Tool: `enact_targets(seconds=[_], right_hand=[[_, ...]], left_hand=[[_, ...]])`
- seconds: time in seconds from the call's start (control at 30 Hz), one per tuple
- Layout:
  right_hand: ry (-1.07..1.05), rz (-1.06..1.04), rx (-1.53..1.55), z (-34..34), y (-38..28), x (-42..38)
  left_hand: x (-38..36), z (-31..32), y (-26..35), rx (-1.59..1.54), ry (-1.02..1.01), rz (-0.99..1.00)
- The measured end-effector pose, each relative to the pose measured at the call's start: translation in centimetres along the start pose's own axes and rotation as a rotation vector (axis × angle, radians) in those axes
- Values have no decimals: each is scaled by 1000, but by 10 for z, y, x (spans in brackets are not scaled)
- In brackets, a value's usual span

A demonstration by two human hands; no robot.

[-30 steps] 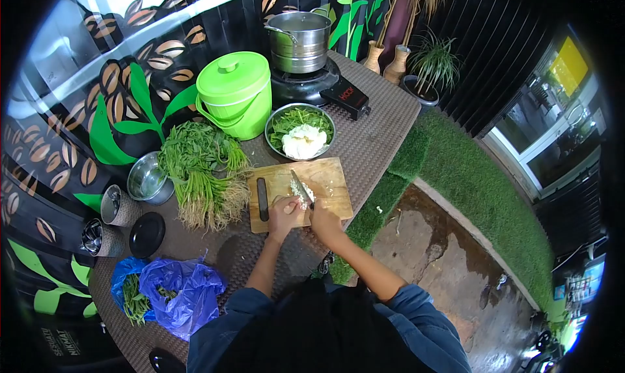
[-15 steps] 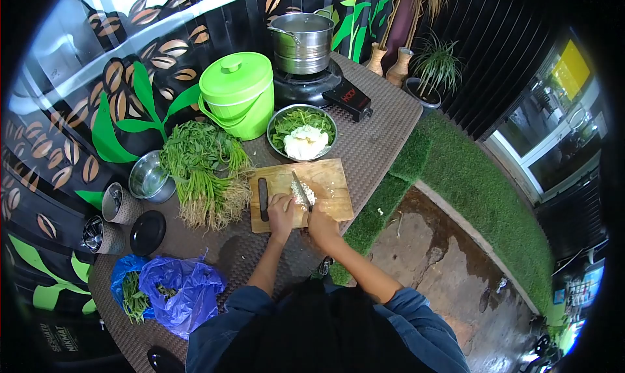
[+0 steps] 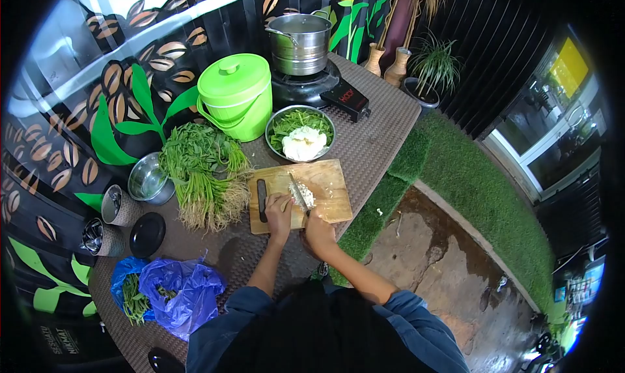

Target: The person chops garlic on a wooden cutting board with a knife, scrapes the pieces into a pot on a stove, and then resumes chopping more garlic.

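Right hand has the knife gripped over the board, bowl at its 12 o'clock, can't tell left hand grip tbh.

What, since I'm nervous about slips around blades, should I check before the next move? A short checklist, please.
1. Knife gripped by the handle in the right hand: ok.
2. Left hand well away from the blade: not ok, its fingers are close beside it.
3. Cutting board lying flat on the table: ok.
4. White chopped pieces gathered together: not ok, most lie by the blade but some are scattered.
5. Metal bowl off the board: ok, just beyond its far edge.
6. Burner off: cannot tell.
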State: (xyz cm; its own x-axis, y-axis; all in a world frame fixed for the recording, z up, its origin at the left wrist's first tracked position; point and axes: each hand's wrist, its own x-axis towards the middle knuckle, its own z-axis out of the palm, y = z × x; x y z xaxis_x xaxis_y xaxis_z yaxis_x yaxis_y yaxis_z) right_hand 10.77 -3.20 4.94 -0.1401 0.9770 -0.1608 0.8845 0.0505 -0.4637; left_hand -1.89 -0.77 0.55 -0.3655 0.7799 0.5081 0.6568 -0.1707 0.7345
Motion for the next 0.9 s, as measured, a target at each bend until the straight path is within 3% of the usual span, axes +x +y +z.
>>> enact_targets(seconds=[0.43,0.73,0.9], right_hand=[[-133,-100,32,-35,1,22],[-66,-80,61,-18,-5,12],[33,-106,-119,8,1,6]], left_hand=[[1,4,-5,-39,-66,3],[4,0,6,-35,-104,-33],[4,0,3,-30,-108,-36]])
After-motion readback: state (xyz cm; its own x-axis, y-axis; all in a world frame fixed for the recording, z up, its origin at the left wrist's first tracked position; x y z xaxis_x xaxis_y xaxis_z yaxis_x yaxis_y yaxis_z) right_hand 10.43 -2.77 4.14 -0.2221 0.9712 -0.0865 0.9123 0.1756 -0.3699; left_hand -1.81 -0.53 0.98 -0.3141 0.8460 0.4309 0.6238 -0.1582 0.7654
